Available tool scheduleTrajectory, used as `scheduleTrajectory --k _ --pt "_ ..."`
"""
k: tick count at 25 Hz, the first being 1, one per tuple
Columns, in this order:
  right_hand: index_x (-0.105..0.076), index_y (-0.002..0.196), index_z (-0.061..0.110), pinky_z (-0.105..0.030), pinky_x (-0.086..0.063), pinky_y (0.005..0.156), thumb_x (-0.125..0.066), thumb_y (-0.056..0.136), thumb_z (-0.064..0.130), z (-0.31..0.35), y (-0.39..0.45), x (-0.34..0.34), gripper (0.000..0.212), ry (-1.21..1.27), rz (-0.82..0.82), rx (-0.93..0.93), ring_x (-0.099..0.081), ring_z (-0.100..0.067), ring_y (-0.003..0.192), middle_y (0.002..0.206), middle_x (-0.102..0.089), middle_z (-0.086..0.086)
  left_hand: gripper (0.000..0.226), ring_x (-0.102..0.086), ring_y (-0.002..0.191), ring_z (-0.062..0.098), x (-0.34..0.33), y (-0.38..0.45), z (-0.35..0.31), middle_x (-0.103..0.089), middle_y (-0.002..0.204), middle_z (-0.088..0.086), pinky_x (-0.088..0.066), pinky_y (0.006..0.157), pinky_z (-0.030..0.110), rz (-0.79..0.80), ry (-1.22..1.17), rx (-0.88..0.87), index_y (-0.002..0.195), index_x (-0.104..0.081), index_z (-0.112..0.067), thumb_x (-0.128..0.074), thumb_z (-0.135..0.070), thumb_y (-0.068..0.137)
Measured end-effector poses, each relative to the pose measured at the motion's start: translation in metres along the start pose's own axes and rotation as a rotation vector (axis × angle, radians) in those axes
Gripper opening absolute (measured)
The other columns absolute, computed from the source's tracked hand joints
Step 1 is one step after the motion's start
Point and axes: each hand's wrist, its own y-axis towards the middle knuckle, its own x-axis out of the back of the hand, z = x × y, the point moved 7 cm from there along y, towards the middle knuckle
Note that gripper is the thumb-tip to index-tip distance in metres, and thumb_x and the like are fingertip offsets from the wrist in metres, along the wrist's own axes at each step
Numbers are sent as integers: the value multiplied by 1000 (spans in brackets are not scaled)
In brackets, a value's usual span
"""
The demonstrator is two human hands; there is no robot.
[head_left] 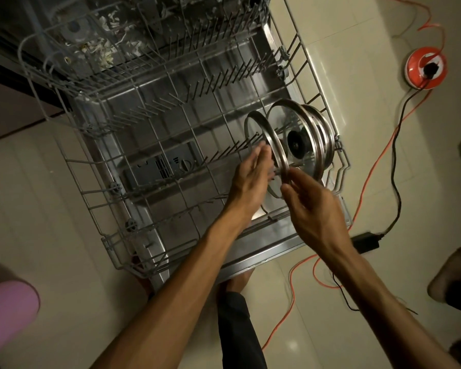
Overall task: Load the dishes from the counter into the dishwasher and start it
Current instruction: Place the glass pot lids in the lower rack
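While hands point(277, 182) steady it | glass lid point(266, 145) upright, steel-rimmed

A grey wire dishwasher rack point(155, 145) is pulled out over the open steel door point(264, 251). Near its right end, glass pot lids with steel rims stand on edge between the prongs: a smaller lid point(269, 145) in front, and just behind it a larger lid point(304, 134) with a black knob.
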Motion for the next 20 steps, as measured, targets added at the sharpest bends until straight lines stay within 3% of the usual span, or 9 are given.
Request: scheduleTrajectory --k 2,3,5,7,9,12,14,16,20 --pt "-46 142 20 -24 -45 96 -49 100 22 -5 -1 -7 42 6 -40 -5 -57 -12 120 132 -61 -2 61 -46 131 11 4 7 -11 -31 157 5 -39 110 33 -41 44 -50 153 -21 -22 -46 -40 100" --pt "-45 143 19 -14 -43 93 -48 101 21 -4 1 -8 43 4 -61 1 -55 -7 117 131 -60 0 66 -40 138 15 5 10 -16 -27 158 6 -40 109 30 -60 59 -64 155 -16 -21 -49 -38 99" --pt "-43 145 16 4 -38 80 -47 102 19 2 4 -8 44 -6 -118 32 -51 2 107 125 -57 8 73 -35 141 16 4 15 -23 -25 159 7 -45 89 8 -85 89 -78 156 -9 -21 -53 -32 99" --pt "-44 145 17 5 -38 72 -47 102 18 7 8 -9 43 -17 -164 64 -54 1 100 122 -62 3 75 -36 139 17 2 15 -28 -27 158 8 -40 64 -5 -107 130 -87 156 -5 -21 -53 -26 99" --pt "-43 145 20 0 -38 71 -48 101 17 12 11 -14 44 -36 -167 83 -62 -5 96 120 -67 -6 76 -36 139 19 4 15 -31 -25 159 10 -39 60 -7 -131 152 -118 156 -2 -22 -54 -21 99" --pt "-42 145 21 -15 -51 74 -49 99 13 14 12 -19 47 -79 -182 108 -70 -17 84 110 -71 -11 75 -32 141 23 3 19 -34 -7 163 7 -43 61 -1 -100 216 -174 155 -5 -26 -53 -21 99" --pt "-43 144 18 -30 -58 72 -49 100 12 11 14 -16 46 -79 -204 57 -68 -15 73 103 -72 -13 75 -22 146 26 3 24 -35 11 163 0 -46 77 6 -50 345 -227 155 -8 -26 -56 -32 97" --pt "-44 144 17 -27 -56 70 -49 100 13 6 16 -10 44 -70 -230 9 -63 -9 69 102 -72 -12 79 -11 149 22 3 31 -35 13 162 -4 -31 102 19 5 460 -255 155 -9 -24 -58 -37 95" --pt "-45 143 16 -21 -50 73 -48 101 12 6 19 -7 43 -74 -220 -18 -59 -4 76 111 -70 -11 82 -8 149 16 4 35 -39 2 163 -3 -15 106 19 31 547 -238 155 -8 -20 -60 -38 94"
